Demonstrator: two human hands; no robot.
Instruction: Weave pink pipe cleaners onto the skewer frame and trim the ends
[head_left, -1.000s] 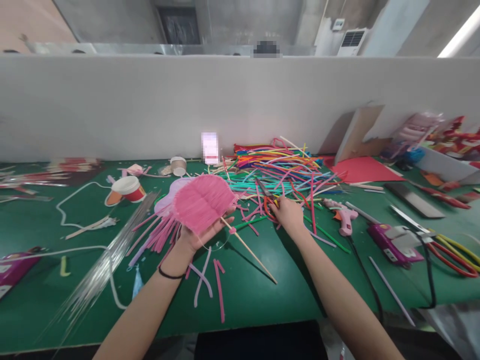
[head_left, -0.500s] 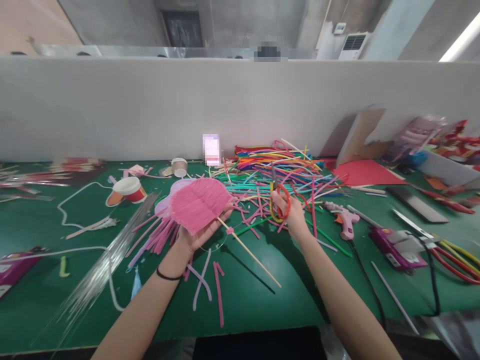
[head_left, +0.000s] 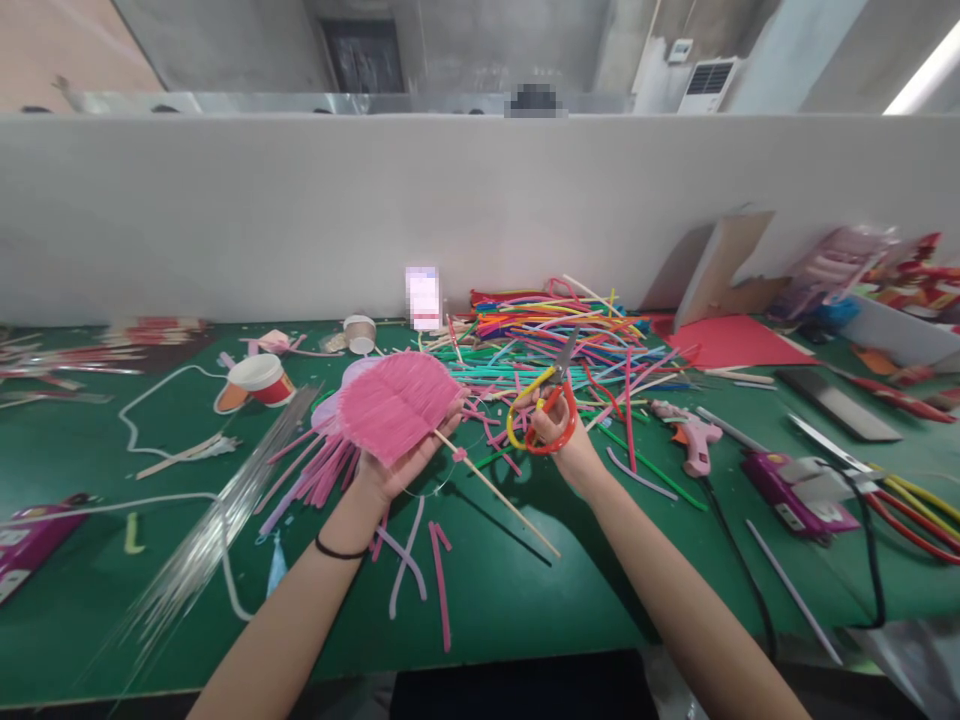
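My left hand (head_left: 396,475) supports a fuzzy pink fan-shaped piece (head_left: 401,400) from beneath, with most of its fingers hidden behind it. A thin wooden stick (head_left: 510,505) runs from the pink piece down to the right, with a small pink knot around it. In my right hand (head_left: 559,435) is a pair of scissors (head_left: 553,400) with red and yellow handles, its blades pointing up and to the right. Pink and lilac pipe cleaners (head_left: 322,480) lie left of my left hand, and a few more lie on the green table in front of me.
Many coloured pipe cleaners (head_left: 555,320) are heaped at the back. A pink glue gun (head_left: 697,440), a purple power strip (head_left: 787,495) and larger scissors (head_left: 862,475) lie at right. At left are a paper cup (head_left: 261,380) and a bundle of clear thin rods (head_left: 225,510).
My right hand has shifted a little left and turned the scissors; the blades now tilt right and the handles are spread wider. The pink piece has stayed nearly in place in my left hand.
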